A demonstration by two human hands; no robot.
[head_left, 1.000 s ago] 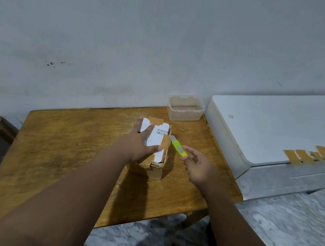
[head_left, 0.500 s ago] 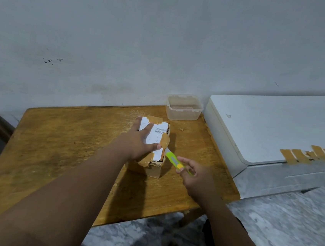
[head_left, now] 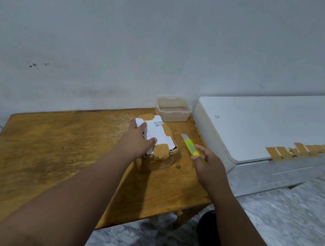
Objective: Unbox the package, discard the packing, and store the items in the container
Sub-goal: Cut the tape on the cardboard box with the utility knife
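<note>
A small cardboard package point(head_left: 158, 140), with a white label and brown tape on top, stands on the wooden table point(head_left: 58, 148). My left hand point(head_left: 137, 140) presses flat on its top, thumb on the label. To the right of the package, my right hand point(head_left: 207, 163) grips a yellow-green utility knife point(head_left: 190, 145); its blade points away from me and is clear of the box. A clear plastic container point(head_left: 173, 109) with nothing visible inside sits at the table's back edge, just behind the package.
A white appliance point(head_left: 267, 129) with strips of brown tape point(head_left: 303, 148) along its edge lies right of the table, close to the knife. A grey wall rises behind. Marble floor shows below the table's front edge.
The knife blade was against the package's right side; my right hand has pulled it away to the right. The left hand stays on top of the package.
</note>
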